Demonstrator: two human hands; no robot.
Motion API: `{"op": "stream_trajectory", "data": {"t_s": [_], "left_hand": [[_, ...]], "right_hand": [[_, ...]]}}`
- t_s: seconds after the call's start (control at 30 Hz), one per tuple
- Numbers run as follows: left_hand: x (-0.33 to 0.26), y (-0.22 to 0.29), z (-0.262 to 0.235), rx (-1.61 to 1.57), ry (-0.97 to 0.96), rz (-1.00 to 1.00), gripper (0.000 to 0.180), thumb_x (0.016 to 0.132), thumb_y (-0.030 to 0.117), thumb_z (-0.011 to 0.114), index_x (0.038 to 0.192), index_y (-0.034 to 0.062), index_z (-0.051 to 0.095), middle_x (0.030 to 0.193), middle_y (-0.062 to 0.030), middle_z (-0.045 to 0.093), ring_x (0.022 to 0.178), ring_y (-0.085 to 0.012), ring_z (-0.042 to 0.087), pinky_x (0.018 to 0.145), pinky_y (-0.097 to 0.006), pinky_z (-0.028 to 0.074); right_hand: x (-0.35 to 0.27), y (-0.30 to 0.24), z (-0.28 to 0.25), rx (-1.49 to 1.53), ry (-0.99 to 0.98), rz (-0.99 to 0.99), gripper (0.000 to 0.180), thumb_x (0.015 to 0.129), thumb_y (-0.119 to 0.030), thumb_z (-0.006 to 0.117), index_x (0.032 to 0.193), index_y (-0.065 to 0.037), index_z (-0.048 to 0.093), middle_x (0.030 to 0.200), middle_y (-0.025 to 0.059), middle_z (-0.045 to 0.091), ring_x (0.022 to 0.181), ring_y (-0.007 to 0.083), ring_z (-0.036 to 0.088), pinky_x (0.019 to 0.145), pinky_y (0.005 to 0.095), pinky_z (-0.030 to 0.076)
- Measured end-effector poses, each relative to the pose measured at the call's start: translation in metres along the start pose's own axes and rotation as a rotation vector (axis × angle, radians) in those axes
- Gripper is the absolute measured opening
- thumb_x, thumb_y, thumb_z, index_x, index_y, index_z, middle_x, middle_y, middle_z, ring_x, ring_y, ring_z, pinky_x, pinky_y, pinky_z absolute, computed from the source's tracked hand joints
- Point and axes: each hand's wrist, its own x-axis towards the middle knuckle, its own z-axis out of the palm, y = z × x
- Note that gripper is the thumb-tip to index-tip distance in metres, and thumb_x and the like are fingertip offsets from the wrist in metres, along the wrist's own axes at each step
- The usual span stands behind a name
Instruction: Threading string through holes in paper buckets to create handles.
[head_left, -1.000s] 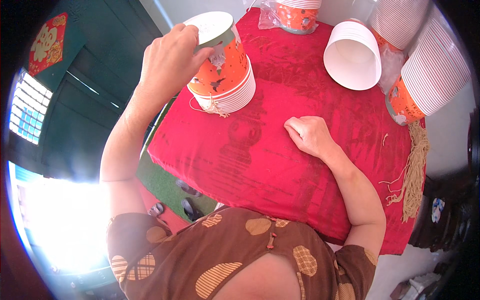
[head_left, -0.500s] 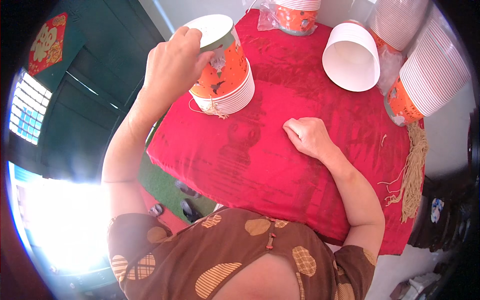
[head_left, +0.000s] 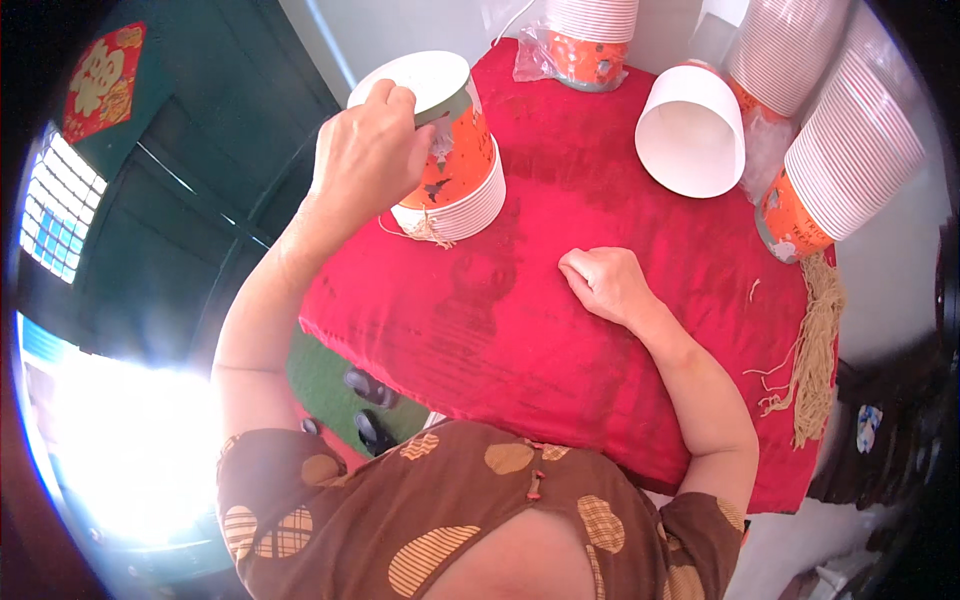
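At the far left of the table stands a stack of paper buckets with white rims (head_left: 462,212) showing low down. The top one is an orange patterned paper bucket (head_left: 462,150) with a white inside. My left hand (head_left: 368,150) grips its rim, fingers curled over the top edge and thumb against the outer side. A few beige strings (head_left: 428,230) hang at the foot of the stack. My right hand (head_left: 608,285) rests closed on the red cloth, right of the stack. Whatever its fingers may hold is hidden.
A red cloth (head_left: 560,370) covers the table. A white-lined bucket (head_left: 690,140) lies on its side at the back right. Beside it stand tall nested bucket stacks (head_left: 850,150) in clear plastic, with another bucket stack (head_left: 590,50) behind. A beige string bundle (head_left: 815,360) hangs over the right edge.
My left hand and the top bucket have come down slightly against the stack. My right hand stays closed in about the same spot. The whole view has shifted a little.
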Motion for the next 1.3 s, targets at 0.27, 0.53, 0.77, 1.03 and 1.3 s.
{"op": "stream_trajectory", "data": {"t_s": [0.27, 0.53, 0.77, 1.03, 1.3], "left_hand": [[-0.007, 0.017, -0.019, -0.123, 0.132, -0.133, 0.032, 0.082, 0.023, 0.068, 0.099, -0.0032, 0.061, 0.106, -0.0205, 0.058, 0.077, -0.0369, 0.067, 0.069, -0.043, 0.056], [-0.007, 0.096, 0.021, -0.636, -0.031, 0.078, 0.025, 0.081, 0.024, 0.07, 0.088, 0.0015, 0.064, 0.087, -0.0148, 0.064, 0.076, -0.0338, 0.066, 0.066, -0.044, 0.054], [0.015, 0.143, 0.11, -0.875, -0.313, -0.067, 0.028, 0.082, 0.028, 0.066, 0.079, 0.0001, 0.068, 0.073, -0.019, 0.067, 0.072, -0.0347, 0.068, 0.068, -0.045, 0.055], [0.049, 0.184, 0.167, -1.494, -0.486, -0.689, 0.023, 0.091, 0.017, 0.06, 0.092, -0.006, 0.064, 0.073, -0.0086, 0.062, 0.05, -0.0146, 0.058, 0.041, -0.029, 0.052], [0.063, 0.21, 0.236, -1.57, -0.103, -0.854, 0.023, 0.089, 0.012, 0.064, 0.102, -0.0049, 0.058, 0.084, -0.0084, 0.061, 0.065, -0.014, 0.06, 0.051, -0.028, 0.054]], "right_hand": [[-0.003, -0.003, 0.002, 0.004, -0.022, 0.006, 0.01, 0.086, -0.014, 0.064, 0.079, -0.007, 0.062, 0.063, 0.0135, 0.061, 0.059, 0.0312, 0.061, 0.053, 0.0427, 0.048], [-0.004, -0.001, -0.01, 0.01, -0.045, 0.032, 0.013, 0.086, -0.017, 0.062, 0.079, -0.006, 0.06, 0.069, 0.015, 0.063, 0.066, 0.0343, 0.064, 0.058, 0.0469, 0.05], [-0.033, 0.019, -0.048, -0.005, -0.016, 0.29, 0.011, 0.085, -0.014, 0.061, 0.085, -0.003, 0.064, 0.086, 0.0147, 0.064, 0.081, 0.0354, 0.063, 0.07, 0.0441, 0.051], [-0.057, 0.083, -0.093, -0.134, 0.364, 0.541, 0.009, 0.081, -0.003, 0.063, 0.09, -0.001, 0.06, 0.087, 0.0171, 0.062, 0.081, 0.034, 0.063, 0.071, 0.0413, 0.051], [-0.041, 0.142, -0.09, -0.154, 0.701, 0.775, 0.025, 0.082, -0.011, 0.069, 0.099, 0.003, 0.057, 0.089, 0.017, 0.065, 0.081, 0.0292, 0.065, 0.073, 0.0409, 0.052]]}}
